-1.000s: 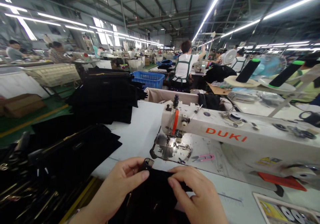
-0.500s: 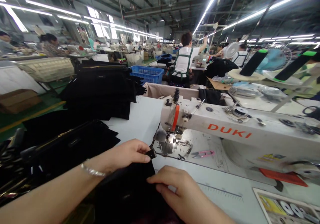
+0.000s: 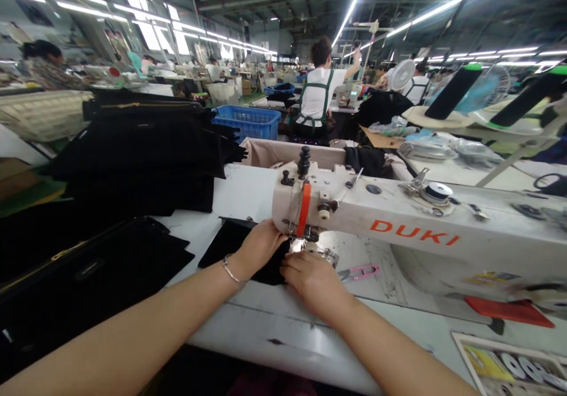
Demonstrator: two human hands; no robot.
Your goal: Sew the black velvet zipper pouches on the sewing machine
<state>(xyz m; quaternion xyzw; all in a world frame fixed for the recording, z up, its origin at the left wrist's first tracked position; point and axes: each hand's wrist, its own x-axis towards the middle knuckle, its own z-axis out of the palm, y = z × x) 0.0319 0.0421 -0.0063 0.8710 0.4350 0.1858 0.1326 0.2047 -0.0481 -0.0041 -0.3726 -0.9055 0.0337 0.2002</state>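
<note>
A black fabric piece [image 3: 228, 247] lies flat on the sewing machine [image 3: 345, 207] bed, its right edge at the needle area. My left hand [image 3: 261, 247], with a silver bracelet at the wrist, is closed on the fabric just left of the presser foot; its fingertips are partly hidden behind the machine head. Just in front of the needle, my right hand [image 3: 312, 275] has its fingers bent together on the fabric's near right edge. Between the two hands the metal foot shows only in part. Pink-handled thread snips [image 3: 361, 272] rest on the bed to the right.
Stacked black fabric panels with zips [image 3: 137, 142] rise at the left, and more zipped panels [image 3: 88, 266] lie nearer. Behind the machine is a beige fabric-lined bin [image 3: 292, 153], with a blue basket [image 3: 250, 123] beyond. A parts tray [image 3: 465, 349] sits front right. A co-worker [image 3: 319, 89] sits ahead.
Both hands have carried the black fabric from the table's front edge forward to under the machine head. The fabric now lies flat on the bed. The view has turned slightly right.
</note>
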